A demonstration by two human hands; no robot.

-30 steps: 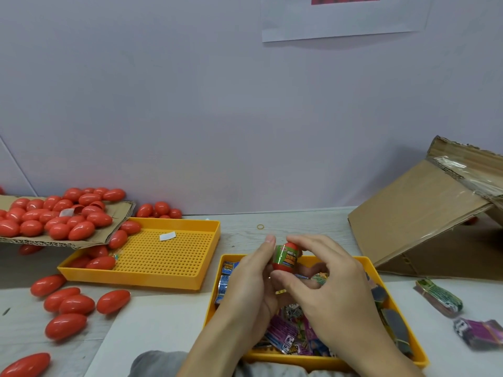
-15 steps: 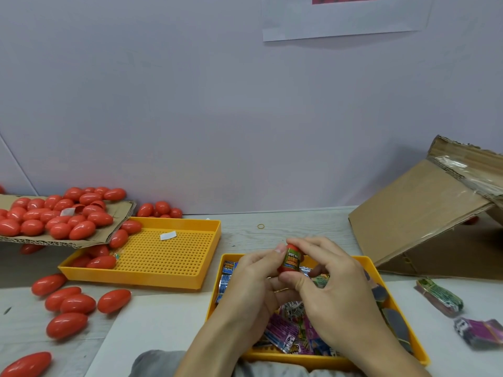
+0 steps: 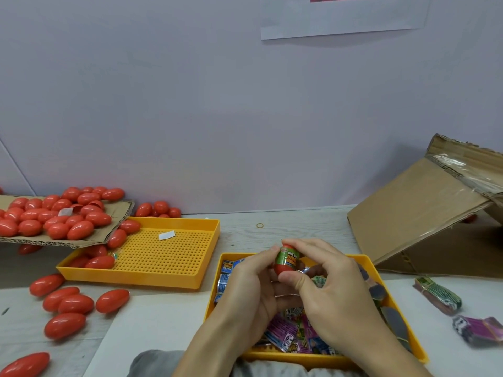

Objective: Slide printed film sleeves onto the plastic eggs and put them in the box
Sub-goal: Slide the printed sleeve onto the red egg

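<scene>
- Right now, in the head view, we hold one red plastic egg [image 3: 283,268] at lower centre of the frame, above the near yellow tray [image 3: 364,261].
- Our left hand [image 3: 247,289] curls round the egg, its forefinger tip touching the upper end.
- Our right hand [image 3: 334,289] pinches the egg between thumb below and fingers above.
- We see a green printed film sleeve [image 3: 287,258] wrapped round the egg's upper half; the red lower end is bare.
- Loose printed sleeves [image 3: 285,333] fill the near tray under our hands.
- At lower right, two bundles of sleeves [image 3: 438,295] lie on the table.
- At right, the cardboard box [image 3: 424,213] leans open, well apart from the egg.
- At left, we see bare red eggs [image 3: 68,306] scattered on the table, more heaped on a cardboard sheet [image 3: 119,210], some in a second perforated yellow tray [image 3: 163,254].
</scene>
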